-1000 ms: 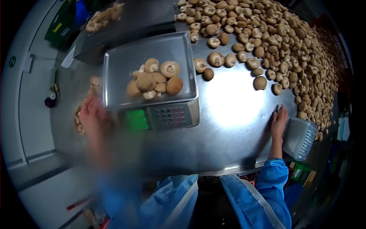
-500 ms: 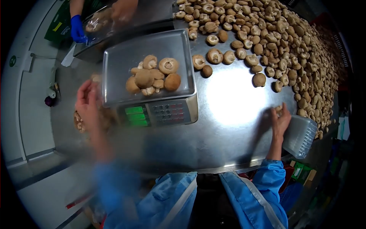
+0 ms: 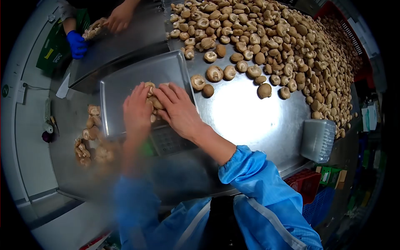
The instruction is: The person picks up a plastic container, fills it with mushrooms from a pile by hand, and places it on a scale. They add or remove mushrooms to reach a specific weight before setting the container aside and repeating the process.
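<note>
Both my hands are over the metal pan (image 3: 114, 89) of a weighing scale, gathered around a small heap of shiitake mushrooms (image 3: 156, 103). My left hand (image 3: 137, 109) presses on the heap from the left, blurred by motion. From the right, my right hand (image 3: 179, 109) curls its fingers over the same mushrooms. Between the two hands only part of the heap shows; the rest is covered. Below the pan, my forearms partly hide the scale's keypad (image 3: 166, 139) and green display.
A large pile of shiitake (image 3: 287, 46) spreads over the upper right. Stacked clear plastic trays (image 3: 317, 141) stand at the right edge. Packed mushrooms (image 3: 92, 121) lie left of the scale. At top left, another person's blue-gloved hand (image 3: 76, 43) and bare hand (image 3: 120, 18) handle mushrooms (image 3: 96, 28).
My left hand has come from left of the scale onto the pan. My right hand has moved left from beside the plastic trays, and both now close around the mushrooms.
</note>
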A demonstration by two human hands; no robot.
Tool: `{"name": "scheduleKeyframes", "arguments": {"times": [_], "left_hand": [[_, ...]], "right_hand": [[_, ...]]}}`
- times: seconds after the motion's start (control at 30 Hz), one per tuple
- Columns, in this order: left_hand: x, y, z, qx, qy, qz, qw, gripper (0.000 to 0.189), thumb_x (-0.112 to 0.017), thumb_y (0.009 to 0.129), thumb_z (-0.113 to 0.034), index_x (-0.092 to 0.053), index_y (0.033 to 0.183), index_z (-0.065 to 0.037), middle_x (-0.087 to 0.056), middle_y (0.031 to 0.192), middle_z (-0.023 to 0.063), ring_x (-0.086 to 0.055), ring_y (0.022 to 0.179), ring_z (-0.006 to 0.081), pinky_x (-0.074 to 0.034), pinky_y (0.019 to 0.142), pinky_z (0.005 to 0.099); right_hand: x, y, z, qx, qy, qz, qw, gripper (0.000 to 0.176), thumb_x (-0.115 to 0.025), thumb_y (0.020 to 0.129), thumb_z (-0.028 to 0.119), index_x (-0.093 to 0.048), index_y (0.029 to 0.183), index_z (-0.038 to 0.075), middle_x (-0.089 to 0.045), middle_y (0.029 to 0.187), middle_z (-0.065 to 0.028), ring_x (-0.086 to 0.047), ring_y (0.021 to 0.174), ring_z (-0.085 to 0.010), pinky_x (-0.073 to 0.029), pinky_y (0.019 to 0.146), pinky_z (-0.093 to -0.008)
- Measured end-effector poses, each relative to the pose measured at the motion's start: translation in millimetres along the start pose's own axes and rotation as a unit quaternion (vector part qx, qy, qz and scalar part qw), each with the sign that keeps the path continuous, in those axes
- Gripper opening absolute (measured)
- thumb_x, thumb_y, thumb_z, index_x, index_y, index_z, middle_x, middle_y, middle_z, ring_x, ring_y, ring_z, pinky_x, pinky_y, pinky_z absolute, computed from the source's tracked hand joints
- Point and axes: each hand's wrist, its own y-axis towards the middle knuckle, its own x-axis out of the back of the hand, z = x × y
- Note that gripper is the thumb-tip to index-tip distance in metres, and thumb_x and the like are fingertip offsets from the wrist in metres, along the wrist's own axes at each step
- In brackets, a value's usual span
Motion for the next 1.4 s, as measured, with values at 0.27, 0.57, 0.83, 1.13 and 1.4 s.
{"name": "scheduleKeyframes", "arguments": {"times": [0.27, 0.57, 0.83, 1.13, 1.4], "left_hand": [[10.4, -14.0, -0.1, 0.118, -0.186, -0.125, 0.967, 0.049, -0.031, 0.099, -0.029, -0.053, 0.132, 0.0, -0.052, 0.139, 0.0163, -0.047, 0.13, 0.0301, -0.032, 0.11, 0.0421], [20.7, -35.0, -5.5, 0.119, -0.228, -0.243, 0.935, 0.051, -0.025, 0.104, -0.03, -0.055, 0.124, 0.006, -0.06, 0.125, 0.0207, -0.056, 0.118, 0.0282, -0.04, 0.106, 0.0399], [55.7, -12.4, -50.0, 0.16, -0.269, -0.361, 0.878, 0.042, -0.031, 0.104, -0.024, -0.054, 0.119, 0.008, -0.062, 0.118, 0.0213, -0.059, 0.111, 0.0275, -0.045, 0.1, 0.0389], [51.3, -21.9, -64.7, 0.149, -0.281, -0.351, 0.881, 0.033, -0.035, 0.104, -0.016, -0.054, 0.119, 0.006, -0.062, 0.118, 0.0213, -0.06, 0.112, 0.0273, -0.047, 0.101, 0.0389], [3.5, 24.8, -121.5, 0.146, -0.404, -0.224, 0.875, 0.027, -0.04, 0.103, -0.012, -0.057, 0.118, 0.002, -0.063, 0.117, 0.0158, -0.061, 0.11, 0.0227, -0.047, 0.1, 0.0345]], "right_hand": [[38.4, -39.1, -25.9, -0.129, 0.167, -0.052, 0.976, 0.049, -0.061, 0.092, 0.018, -0.046, 0.136, 0.004, -0.049, 0.135, -0.0214, -0.046, 0.127, -0.0376, -0.039, 0.106, -0.0425], [62.5, -191.8, -81.7, -0.343, 0.148, -0.093, 0.923, 0.024, -0.055, 0.095, 0.007, -0.061, 0.117, -0.001, -0.064, 0.114, -0.0156, -0.062, 0.107, -0.0277, -0.047, 0.094, -0.0339], [74.1, -250.5, -98.0, -0.434, 0.251, -0.156, 0.851, 0.025, -0.047, 0.103, 0.015, -0.064, 0.112, 0.0, -0.069, 0.101, -0.0079, -0.063, 0.095, -0.0145, -0.05, 0.086, -0.027], [67.5, -260.6, -113.9, -0.445, 0.254, -0.104, 0.853, 0.027, -0.049, 0.101, 0.018, -0.066, 0.11, 0.0, -0.069, 0.102, -0.0123, -0.064, 0.093, -0.0197, -0.049, 0.087, -0.0304], [122.8, -220.7, -120.2, -0.401, 0.232, 0.107, 0.88, 0.034, -0.05, 0.098, 0.027, -0.063, 0.114, 0.0, -0.065, 0.113, -0.0194, -0.061, 0.105, -0.0345, -0.046, 0.095, -0.0381]]}}
